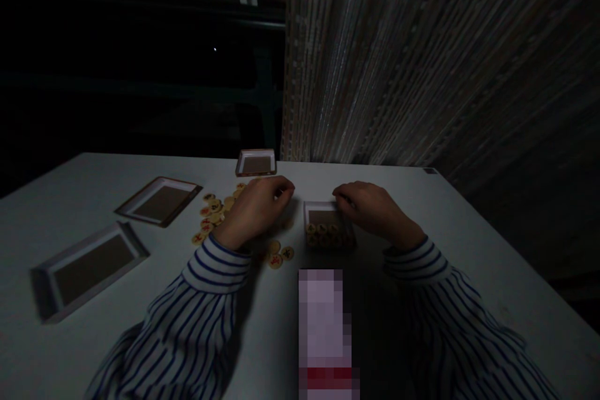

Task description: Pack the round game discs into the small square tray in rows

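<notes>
Wooden xiangqi pieces (214,206) with red and dark characters lie in a loose heap left of centre. Beside the heap, my left hand (262,203) hovers with fingers curled together; whatever it holds, if anything, is hidden. Three loose pieces (275,259) rest on the table below its wrist. A small open box (323,206) at centre contains rows of several pieces along its near side. Over that box's right edge, my right hand (368,206) is closed, thumb against fingers, and I cannot make out anything in it.
The white table (187,325) also carries an open box at the back (256,153), a shallow tray (162,222) at left and a larger open box (94,262) nearer me. A pixelated patch (323,325) covers the front middle. Behind hangs a string curtain (375,62). The light is dim.
</notes>
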{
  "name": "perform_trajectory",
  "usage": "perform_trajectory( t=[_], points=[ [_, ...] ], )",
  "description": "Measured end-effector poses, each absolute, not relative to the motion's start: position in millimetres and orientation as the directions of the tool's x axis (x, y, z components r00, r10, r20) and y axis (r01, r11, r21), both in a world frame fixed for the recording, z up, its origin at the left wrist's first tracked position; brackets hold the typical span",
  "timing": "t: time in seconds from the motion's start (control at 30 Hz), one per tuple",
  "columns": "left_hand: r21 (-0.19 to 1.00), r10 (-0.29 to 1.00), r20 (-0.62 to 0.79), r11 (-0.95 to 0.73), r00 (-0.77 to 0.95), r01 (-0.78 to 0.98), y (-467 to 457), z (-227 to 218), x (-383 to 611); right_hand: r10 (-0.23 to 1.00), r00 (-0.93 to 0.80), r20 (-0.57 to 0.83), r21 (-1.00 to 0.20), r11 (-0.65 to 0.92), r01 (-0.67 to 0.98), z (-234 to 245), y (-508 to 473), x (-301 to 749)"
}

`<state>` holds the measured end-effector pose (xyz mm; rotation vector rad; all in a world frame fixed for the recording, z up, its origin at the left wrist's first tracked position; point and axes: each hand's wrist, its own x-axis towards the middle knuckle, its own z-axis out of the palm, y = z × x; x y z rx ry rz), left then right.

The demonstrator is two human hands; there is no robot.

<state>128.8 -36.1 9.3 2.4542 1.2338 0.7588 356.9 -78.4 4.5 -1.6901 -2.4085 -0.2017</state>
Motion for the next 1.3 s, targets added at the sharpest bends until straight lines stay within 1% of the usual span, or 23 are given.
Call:
perform_trajectory(
  t=[0.27, 0.53, 0.7, 0.83, 0.9, 0.97, 1.0, 1.1, 1.2, 1.3],
  points=[
    [0.497, 0.837, 0.34, -0.547, 0.429, 0.673, -41.5, 16.7, 125.6, 0.897, -0.332, 0.293, -0.027, 0.355, 0.934, 11.2, -83.3, 350.9],
    [0.507, 0.816, 0.409, -0.575, 0.408, 0.642, -52.5, 22.1, 122.8, 0.876, -0.335, 0.348, -0.033, 0.369, 0.929, 23.0, -93.0, 347.5],
    [0.548, 0.838, 0.406, -0.543, 0.364, 0.636, -68.0, 6.1, 116.1, 0.854, -0.334, 0.398, -0.041, 0.381, 0.924, 25.3, -96.0, 345.2],
    [0.589, 0.866, 0.416, -0.489, 0.278, 0.644, -81.1, -16.9, 109.6, 0.821, -0.308, 0.481, -0.045, 0.374, 0.926, 25.6, -98.6, 342.7],
    [0.602, 0.872, 0.409, -0.48, 0.27, 0.638, -86.4, -27.8, 107.5, 0.795, -0.286, 0.535, -0.067, 0.378, 0.924, 26.1, -100.9, 340.6],
    [0.603, 0.872, 0.389, -0.486, 0.299, 0.633, -90.0, -37.5, 106.4, 0.766, -0.258, 0.588, -0.103, 0.387, 0.916, 26.6, -103.8, 337.6],
    [0.602, 0.869, 0.4, -0.489, 0.291, 0.631, -91.2, -41.9, 106.2, 0.751, -0.244, 0.614, -0.123, 0.396, 0.91, 26.6, -105.3, 335.8],
    [0.568, 0.832, 0.421, -0.552, 0.36, 0.611, -92.7, -53.3, 105.9, 0.718, -0.215, 0.662, -0.179, 0.429, 0.885, 23.8, -110.3, 329.0],
    [0.508, 0.8, 0.421, -0.598, 0.427, 0.62, -92.6, -60.5, 105.2, 0.742, -0.21, 0.637, -0.244, 0.453, 0.857, 15.9, -116.3, 321.0],
    [0.46, 0.791, 0.386, -0.611, 0.474, 0.644, -92.8, -63.6, 104.0, 0.775, -0.225, 0.591, -0.309, 0.475, 0.824, 3.4, -123.9, 313.2]
  ],
)
